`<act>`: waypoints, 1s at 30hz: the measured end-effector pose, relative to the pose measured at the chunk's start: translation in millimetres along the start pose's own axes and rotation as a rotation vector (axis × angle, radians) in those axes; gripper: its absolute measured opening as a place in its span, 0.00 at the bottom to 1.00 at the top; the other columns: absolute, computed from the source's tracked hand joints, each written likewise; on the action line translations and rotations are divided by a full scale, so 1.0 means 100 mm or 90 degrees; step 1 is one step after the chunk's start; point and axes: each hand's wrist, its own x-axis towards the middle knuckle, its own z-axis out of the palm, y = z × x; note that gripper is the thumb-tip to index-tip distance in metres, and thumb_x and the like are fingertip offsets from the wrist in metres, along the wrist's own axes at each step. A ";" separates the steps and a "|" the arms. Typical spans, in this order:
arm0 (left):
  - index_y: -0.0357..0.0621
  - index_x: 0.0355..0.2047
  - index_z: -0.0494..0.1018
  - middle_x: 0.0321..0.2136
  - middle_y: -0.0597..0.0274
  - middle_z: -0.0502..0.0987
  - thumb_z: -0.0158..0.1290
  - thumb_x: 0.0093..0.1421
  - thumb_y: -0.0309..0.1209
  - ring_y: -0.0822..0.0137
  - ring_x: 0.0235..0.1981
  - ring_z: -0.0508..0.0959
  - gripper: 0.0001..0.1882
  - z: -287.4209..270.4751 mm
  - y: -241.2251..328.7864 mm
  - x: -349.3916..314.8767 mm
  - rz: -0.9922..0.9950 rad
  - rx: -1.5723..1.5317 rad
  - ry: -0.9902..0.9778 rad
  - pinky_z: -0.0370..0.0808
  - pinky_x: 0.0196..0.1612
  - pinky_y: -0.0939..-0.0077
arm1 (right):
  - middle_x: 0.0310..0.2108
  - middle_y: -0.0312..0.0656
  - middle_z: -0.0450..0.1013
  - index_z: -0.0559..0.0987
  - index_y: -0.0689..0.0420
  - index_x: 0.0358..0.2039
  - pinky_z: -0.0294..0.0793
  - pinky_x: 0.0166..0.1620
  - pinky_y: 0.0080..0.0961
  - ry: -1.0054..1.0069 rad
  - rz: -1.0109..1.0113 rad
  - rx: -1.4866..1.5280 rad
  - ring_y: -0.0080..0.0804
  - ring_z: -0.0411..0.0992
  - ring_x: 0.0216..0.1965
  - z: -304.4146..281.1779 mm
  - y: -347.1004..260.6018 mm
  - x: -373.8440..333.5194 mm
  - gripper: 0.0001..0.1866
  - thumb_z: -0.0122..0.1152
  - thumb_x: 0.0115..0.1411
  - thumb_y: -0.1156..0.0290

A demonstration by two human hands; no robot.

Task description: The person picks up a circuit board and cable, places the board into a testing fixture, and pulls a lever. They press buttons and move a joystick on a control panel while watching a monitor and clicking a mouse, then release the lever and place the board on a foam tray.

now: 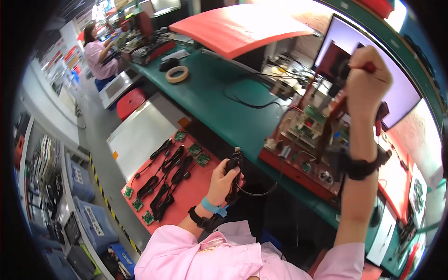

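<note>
My left hand (220, 183) is closed around a bundled black cable (234, 170), whose metal plug end points up beyond the thumb. A black lead runs from this bundle toward the test fixture (298, 179), a red-based rig carrying circuit boards, wires and an upright press frame. My right hand (371, 77) is raised at the top of the frame, in a fist around a red handle that shows only partly between the fingers. On a red mat (205, 179) by my left hand lie several coiled black cables (162, 200) and small green circuit boards (199, 154).
A green workbench (210, 93) runs diagonally, with a tape roll (177, 74) on it. A red foam sheet (242, 30) overhangs the back, beside a lit monitor (406, 84). Blue bins (95, 221) stand on shelves at left. Another person (100, 58) sits farther along the bench.
</note>
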 end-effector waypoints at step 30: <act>0.42 0.37 0.62 0.18 0.63 0.70 0.43 0.65 0.30 0.74 0.16 0.69 0.05 0.43 0.05 0.29 -0.030 0.063 -0.161 0.67 0.19 0.80 | 0.28 0.38 0.75 0.78 0.57 0.28 0.70 0.48 0.35 -0.170 -0.128 -0.304 0.46 0.66 0.55 -0.33 -0.31 -0.48 0.08 0.56 0.46 0.82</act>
